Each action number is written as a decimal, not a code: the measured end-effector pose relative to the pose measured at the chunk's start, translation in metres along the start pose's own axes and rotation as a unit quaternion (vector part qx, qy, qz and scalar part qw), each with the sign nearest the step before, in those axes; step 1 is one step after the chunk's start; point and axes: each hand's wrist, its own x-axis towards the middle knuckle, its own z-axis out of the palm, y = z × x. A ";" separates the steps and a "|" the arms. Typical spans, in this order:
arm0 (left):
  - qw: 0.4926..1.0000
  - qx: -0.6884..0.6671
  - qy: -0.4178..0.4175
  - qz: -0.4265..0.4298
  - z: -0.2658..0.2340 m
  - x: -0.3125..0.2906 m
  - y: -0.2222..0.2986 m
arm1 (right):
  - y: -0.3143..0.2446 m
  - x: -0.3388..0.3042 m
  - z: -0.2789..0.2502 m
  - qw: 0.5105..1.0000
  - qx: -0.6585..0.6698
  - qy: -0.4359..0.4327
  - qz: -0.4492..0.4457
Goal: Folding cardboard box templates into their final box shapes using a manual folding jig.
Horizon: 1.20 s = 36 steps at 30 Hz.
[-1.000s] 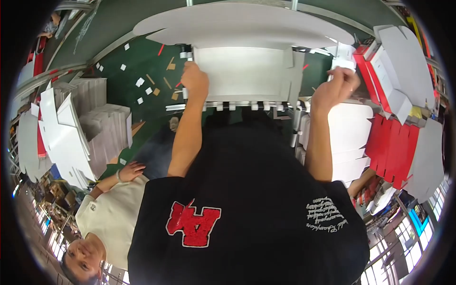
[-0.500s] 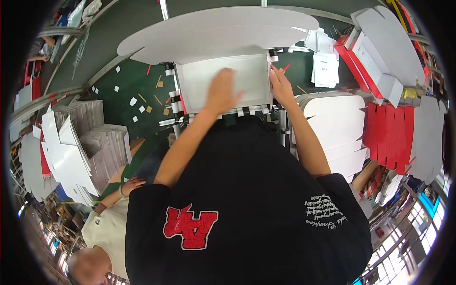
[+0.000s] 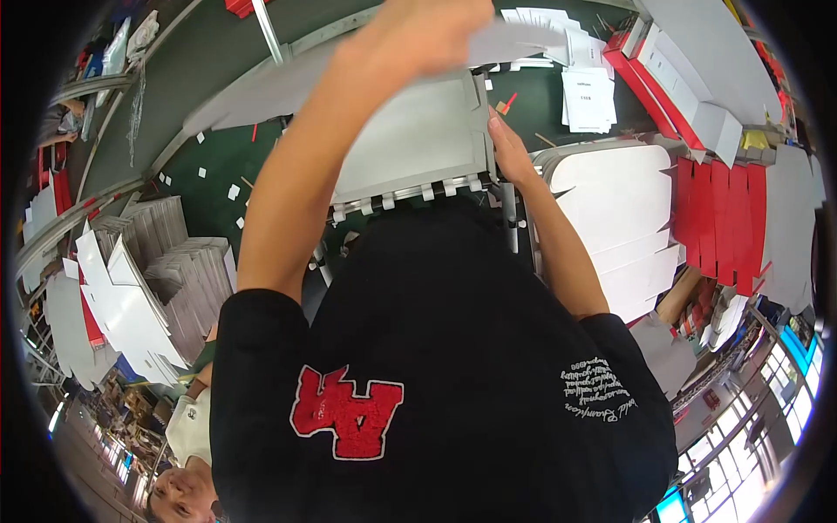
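One open white box [image 3: 418, 139], on roller stand [image 3: 427, 191], best steadied by right hand [image 3: 510, 152], fingers [image 3: 496, 127] fairly straight at its right side, while left hand [image 3: 427, 37], blurred, overlaps raised lid flap [image 3: 261, 92], both grips indeterminable.

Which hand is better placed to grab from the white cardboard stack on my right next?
Probably your right hand: it's at the right side of the open white cardboard box, nearer the flat white cardboard stack. Your left hand is farther, near the box's lid.
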 end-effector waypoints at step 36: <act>0.957 -0.266 0.030 -0.111 0.236 -0.133 0.107 | -0.063 0.106 -0.063 0.992 -0.056 -0.047 -0.104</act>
